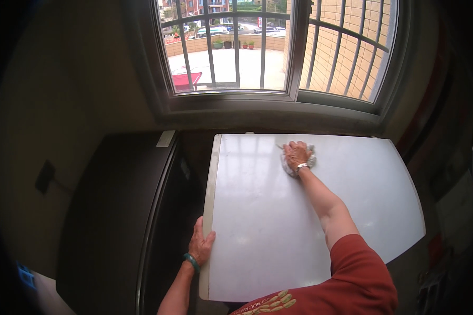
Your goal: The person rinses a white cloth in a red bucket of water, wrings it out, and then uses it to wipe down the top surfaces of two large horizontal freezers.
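A large white top panel of an appliance or cabinet [260, 220] with a pale edge strip lies before me. My right hand [297, 154], a metal band at its wrist, presses on a crumpled grey-white cloth [289, 167] near the panel's far edge. The cloth lies flat under my palm and sticks out around the fingers. At the near left, my left hand [202, 244] rests against the strip along the panel's left edge, thumb on top and fingers over the side. A green bangle [192, 262] circles that wrist.
To the left stands a dark cabinet or appliance [110, 204], with a dark gap between it and the panel. A barred sliding window [236, 96] is beyond the far edge. A small light-coloured piece [166, 139] sits on the dark top's far corner. A dark wall fitting [45, 176] is at left.
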Available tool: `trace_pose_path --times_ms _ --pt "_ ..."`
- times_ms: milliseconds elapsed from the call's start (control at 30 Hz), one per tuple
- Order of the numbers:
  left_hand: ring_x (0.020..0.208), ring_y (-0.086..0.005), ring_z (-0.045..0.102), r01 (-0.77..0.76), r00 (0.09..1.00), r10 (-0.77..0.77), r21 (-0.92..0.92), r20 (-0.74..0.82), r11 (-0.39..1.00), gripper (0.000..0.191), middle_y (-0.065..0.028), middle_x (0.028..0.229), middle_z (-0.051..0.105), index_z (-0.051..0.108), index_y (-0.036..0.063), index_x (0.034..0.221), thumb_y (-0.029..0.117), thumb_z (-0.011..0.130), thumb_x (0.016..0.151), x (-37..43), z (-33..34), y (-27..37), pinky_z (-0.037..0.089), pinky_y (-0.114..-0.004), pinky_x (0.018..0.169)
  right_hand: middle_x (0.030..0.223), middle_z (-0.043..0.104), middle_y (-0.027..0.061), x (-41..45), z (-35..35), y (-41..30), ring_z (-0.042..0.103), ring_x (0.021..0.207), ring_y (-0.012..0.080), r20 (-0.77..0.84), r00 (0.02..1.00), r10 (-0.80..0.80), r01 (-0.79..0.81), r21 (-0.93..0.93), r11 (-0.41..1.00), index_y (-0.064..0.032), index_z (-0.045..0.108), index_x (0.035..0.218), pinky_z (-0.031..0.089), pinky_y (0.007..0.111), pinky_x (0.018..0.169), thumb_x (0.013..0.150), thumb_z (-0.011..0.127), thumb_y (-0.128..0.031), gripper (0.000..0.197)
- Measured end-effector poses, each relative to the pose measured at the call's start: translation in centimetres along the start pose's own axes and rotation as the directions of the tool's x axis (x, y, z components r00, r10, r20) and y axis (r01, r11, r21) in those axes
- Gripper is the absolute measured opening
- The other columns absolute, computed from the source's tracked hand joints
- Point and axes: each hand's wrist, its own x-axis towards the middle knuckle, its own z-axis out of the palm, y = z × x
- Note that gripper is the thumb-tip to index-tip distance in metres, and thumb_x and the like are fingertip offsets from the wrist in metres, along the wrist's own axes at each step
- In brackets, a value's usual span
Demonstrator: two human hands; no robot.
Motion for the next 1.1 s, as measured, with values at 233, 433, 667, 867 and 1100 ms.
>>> trace_pose_path --times_ms 233,433,667,867,1100 --pt "0.116 -0.0366 0.045 0.034 0.999 -0.034 0.0 -0.003 0.999 0.067 -0.0224 0.133 0.037 0.02 0.0062 0.139 0.029 0.051 0.084 0.0 0.0 0.5 0.036 -0.04 0.098 0.097 0.059 0.0091 -5.7 2.0 -17.6 0.05 0.105 0.0233 0.112 0.9 -0.421 0.394 0.201 0.897 -0.0147 0.066 0.085 0.036 0.048 0.089 0.078 0.059 -0.039 0.026" --pt "0.115 -0.0375 0.045 -0.033 0.998 0.033 0.0 -0.044 0.999 0.066 -0.0225 0.131 0.039 0.022 0.0056 0.138 0.028 0.053 0.084 0.2 0.3 -0.6 0.038 -0.04 0.097 0.127 0.042 0.0207 -6.0 2.4 -16.0 0.036 0.121 0.0362 -0.006 0.812 -0.583 0.551 0.335 0.764 -0.0146 0.06 0.093 0.03 0.052 0.096 0.067 0.065 -0.026 0.028" --pt "0.114 -0.0371 0.046 -0.026 0.997 0.026 -0.001 -0.071 1.0 0.065 -0.0221 0.131 0.038 0.024 0.0063 0.138 0.028 0.054 0.084 -0.1 0.3 -0.9 0.039 -0.042 0.096 0.138 0.032 0.0125 -2.9 -3.1 -3.7 0.035 0.123 0.0361 0.246 0.964 -0.097 0.1 0.0 0.995 -0.0247 0.046 0.127 0.03 0.062 0.093 0.066 0.066 -0.042 0.067" --pt "0.113 -0.0369 0.046 -0.031 0.998 0.028 -0.055 -0.063 0.998 0.065 -0.0217 0.131 0.038 0.025 0.0068 0.137 0.028 0.055 0.084 -0.5 0.2 -1.0 0.04 -0.042 0.094 0.122 0.046 0.0184 -4.7 -1.9 -5.3 0.045 0.113 0.0344 0.108 0.98 -0.165 0.16 0.055 0.986 -0.0087 0.058 0.114 0.039 0.044 0.094 0.074 0.057 -0.027 0.043" --pt "0.111 -0.0367 0.047 -0.112 0.99 0.108 -0.039 -0.095 0.993 0.063 -0.0222 0.127 0.041 0.026 0.0064 0.136 0.025 0.054 0.083 0.4 0.8 -2.4 0.039 -0.042 0.095 0.122 0.041 0.0201 -9.8 -0.1 -18.3 0.039 0.116 0.0395 0.111 0.779 -0.617 0.602 0.142 0.786 -0.026 0.052 0.119 0.034 0.047 0.095 0.077 0.058 -0.044 0.046"
